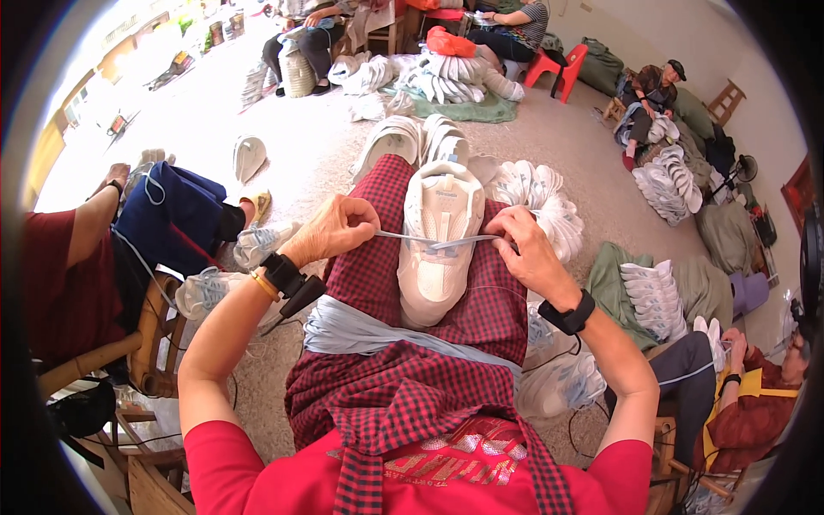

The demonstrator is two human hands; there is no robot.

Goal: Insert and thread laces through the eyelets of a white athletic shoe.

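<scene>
A white shoe (436, 287) rests on my lap, its toe toward me, over a red-and-black checked apron (365, 257). A pale blue shoelace (391, 234) runs through the lowest eyelets and stretches out to both sides. My left hand (336, 227) pinches the lace on the left of the shoe. On the other side, my right hand (530, 256) pinches the other stretch, fingers curled; the lace ends are not clear. Across my lap lies a bundle of pale blue laces (360, 330).
Stacked white shoe uppers (396, 137) stand beyond my knees, with a fanned pile (541, 202) to their right. Laced shoes (562, 382) lie beside my right leg. Co-workers sit left, right and at the back. A red plastic chair (558, 73) stands far off.
</scene>
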